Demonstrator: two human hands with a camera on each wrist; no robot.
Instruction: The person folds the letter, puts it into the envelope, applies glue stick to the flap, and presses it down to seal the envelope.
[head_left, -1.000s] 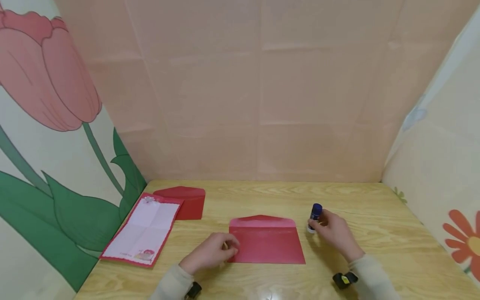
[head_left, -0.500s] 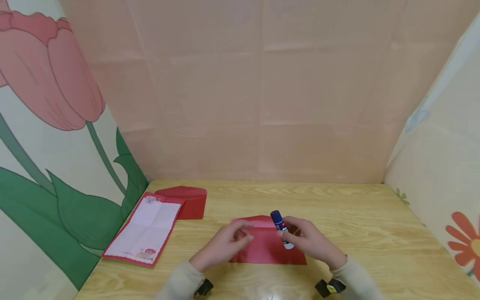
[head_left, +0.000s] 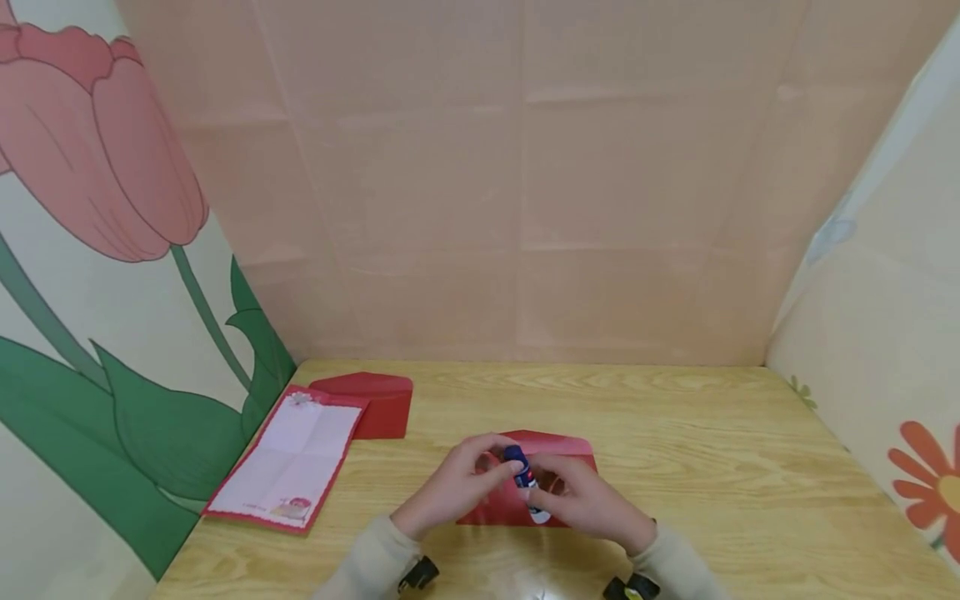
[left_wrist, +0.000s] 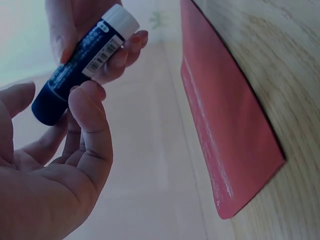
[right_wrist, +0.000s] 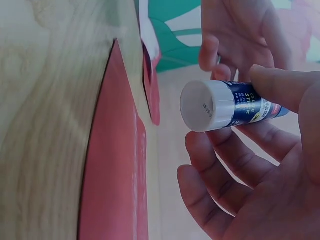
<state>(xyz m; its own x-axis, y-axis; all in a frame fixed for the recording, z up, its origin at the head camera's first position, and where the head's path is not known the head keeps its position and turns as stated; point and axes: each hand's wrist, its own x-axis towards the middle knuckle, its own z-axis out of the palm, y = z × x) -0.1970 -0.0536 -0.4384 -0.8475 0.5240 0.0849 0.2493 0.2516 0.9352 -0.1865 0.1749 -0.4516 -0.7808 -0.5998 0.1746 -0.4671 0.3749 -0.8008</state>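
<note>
A blue glue stick (head_left: 523,477) with a white base is held tilted above a red envelope (head_left: 491,504), whose flap lies unfolded away from the person. My right hand (head_left: 588,497) grips the stick around its labelled body and white end (right_wrist: 207,106). At the dark blue cap end, my left hand (head_left: 465,479) curls its thumb and fingers around the cap; how firmly they press is hard to see. In the left wrist view, whitish streaks (left_wrist: 205,130) run along the red envelope.
A white letter sheet with a red border (head_left: 288,462) lies at the left of the wooden table (head_left: 720,467), overlapping a second red envelope (head_left: 382,412). A plain pinkish backdrop (head_left: 517,208) stands behind the table.
My right hand has carried the glue stick leftward from beside the envelope to above it. My left hand has left the envelope's left edge, moved right and come to the cap.
</note>
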